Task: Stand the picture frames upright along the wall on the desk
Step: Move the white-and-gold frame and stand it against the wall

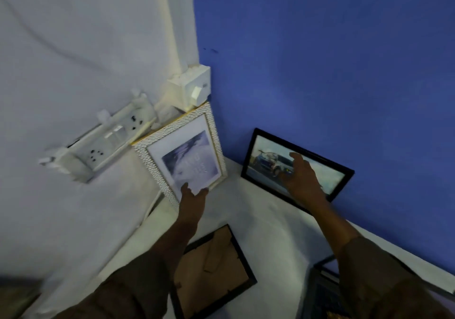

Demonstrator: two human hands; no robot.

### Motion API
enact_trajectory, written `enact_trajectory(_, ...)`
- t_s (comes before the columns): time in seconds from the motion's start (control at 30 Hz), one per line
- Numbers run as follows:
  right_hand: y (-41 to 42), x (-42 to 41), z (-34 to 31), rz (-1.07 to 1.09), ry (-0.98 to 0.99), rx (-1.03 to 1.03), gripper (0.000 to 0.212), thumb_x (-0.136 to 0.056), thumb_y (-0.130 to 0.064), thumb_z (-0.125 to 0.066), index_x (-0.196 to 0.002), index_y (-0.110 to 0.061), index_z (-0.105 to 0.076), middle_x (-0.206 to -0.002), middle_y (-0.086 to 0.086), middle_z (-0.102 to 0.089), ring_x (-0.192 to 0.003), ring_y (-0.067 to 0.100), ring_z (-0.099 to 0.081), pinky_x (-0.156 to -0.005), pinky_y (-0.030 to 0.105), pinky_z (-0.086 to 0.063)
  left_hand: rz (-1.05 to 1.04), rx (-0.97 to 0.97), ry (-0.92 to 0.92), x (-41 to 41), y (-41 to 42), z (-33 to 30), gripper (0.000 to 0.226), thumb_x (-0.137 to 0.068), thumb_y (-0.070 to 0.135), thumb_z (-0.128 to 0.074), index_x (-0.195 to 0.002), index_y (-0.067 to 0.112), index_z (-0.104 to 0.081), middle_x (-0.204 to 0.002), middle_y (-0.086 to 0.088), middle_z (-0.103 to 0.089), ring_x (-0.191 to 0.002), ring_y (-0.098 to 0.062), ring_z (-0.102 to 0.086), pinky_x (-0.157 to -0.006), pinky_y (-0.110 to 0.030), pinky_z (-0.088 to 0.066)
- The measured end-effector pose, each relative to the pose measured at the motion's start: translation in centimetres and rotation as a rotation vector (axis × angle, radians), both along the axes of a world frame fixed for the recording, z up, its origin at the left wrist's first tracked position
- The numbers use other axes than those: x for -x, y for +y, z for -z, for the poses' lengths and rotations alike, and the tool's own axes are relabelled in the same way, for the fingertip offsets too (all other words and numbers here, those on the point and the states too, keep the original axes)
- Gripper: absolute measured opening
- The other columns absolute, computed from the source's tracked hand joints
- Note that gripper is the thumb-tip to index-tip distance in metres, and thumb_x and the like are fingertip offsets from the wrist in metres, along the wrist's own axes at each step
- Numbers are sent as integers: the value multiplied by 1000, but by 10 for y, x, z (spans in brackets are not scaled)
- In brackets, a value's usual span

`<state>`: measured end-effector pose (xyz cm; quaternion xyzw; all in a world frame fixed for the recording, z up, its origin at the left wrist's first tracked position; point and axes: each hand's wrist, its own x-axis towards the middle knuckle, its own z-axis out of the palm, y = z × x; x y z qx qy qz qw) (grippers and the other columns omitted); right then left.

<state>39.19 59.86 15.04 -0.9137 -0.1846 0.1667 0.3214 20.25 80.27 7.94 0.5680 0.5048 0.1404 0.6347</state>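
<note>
Left hand (193, 195) outstretched, fingers spread at white frame (182, 151); right hand (299, 174) released before black frame (344, 173).

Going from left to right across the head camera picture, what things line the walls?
Socket strip → white frame → left hand → black frame with a car photo → right hand.

I see a white textured frame (181, 150) standing upright in the corner, portrait, print facing out. Black frame (295, 168) with a car photo leans on the blue wall, landscape. A third black frame (216, 272) lies face down, brown backing and stand showing.
</note>
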Motion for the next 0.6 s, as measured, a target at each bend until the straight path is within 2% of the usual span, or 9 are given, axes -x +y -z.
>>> enact_trajectory(0.03, 17, 3, 2, -38, 28, -3, 70, -94, -27, -70, -154, -14, -35, -148, 21, -47, -132, 38, -50, -103, 39, -42, -73, -22, -5, 14, 9, 1, 78, -91, 30, -70, -156, 15, -28, -154, -9, -41, -138, -30, -44, -116, -41, -36)
enact_trajectory(0.1, 48, 6, 7, -93, 77, -23, 68, -93, -27, -71, -151, -13, -38, -141, 21, -55, -125, 39, -56, -99, 40, -44, -173, -60, -14, 34, 22, -1, 78, -82, 40, -72, -147, 12, -40, -146, -12, -52, -128, -31, -54, -111, -45, -43)
enact_trajectory(0.2, 95, 9, 15, -178, 119, -38, 64, -94, -27, -69, -149, -10, -41, -131, 13, -62, -125, 34, -59, -94, 39, -47, -241, -73, 5, 54, 44, -6, 73, -92, 27, -69, -152, 9, -33, -138, -7, -52, -124, -27, -55, -102, -35, -44)
enact_trajectory(0.23, 110, 10, 17, -204, 139, -41, 67, -95, -30, -68, -151, -11, -39, -141, 13, -58, -131, 32, -55, -100, 39, -46, -237, -83, 24, 57, 53, -5, 71, -94, 24, -68, -153, 10, -31, -140, -10, -52, -126, -28, -54, -103, -36, -45)
enact_trajectory(0.3, 139, 9, 20, -244, 179, -33, 72, -96, -36, -65, -156, -13, -33, -157, 12, -45, -140, 32, -48, -109, 42, -42, -176, -120, 79, 61, 70, -2, 65, -95, 27, -66, -151, 12, -36, -143, -11, -53, -128, -31, -53, -104, -39, -46)
enact_trajectory(0.43, 186, 0, 26, -275, 207, -49, 66, -97, -26, -64, -153, -10, -34, -154, 15, -47, -137, 34, -50, -108, 40, -44, -4, -198, 131, 55, 95, 8, 44, -96, 24, -63, -138, 15, -54, -133, -5, -62, -122, -29, -59, -95, -34, -46)
enact_trajectory(0.5, 205, -8, 31, -285, 197, -46, 69, -97, -23, -63, -156, -13, -30, -156, 14, -45, -138, 34, -49, -110, 44, -44, 80, -240, 167, 52, 103, 15, 42, -96, 24, -60, -137, 16, -58, -134, -6, -65, -120, -30, -61, -99, -36, -48)
enact_trajectory(0.6, 219, -18, 38, -315, 233, -56, 64, -96, -11, -60, -154, -18, -33, -152, 11, -49, -137, 33, -49, -107, 38, -42, 146, -234, 216, 50, 108, 26, 39, -98, 28, -60, -134, 14, -61, -131, -10, -67, -117, -31, -63, -102, -41, -50)
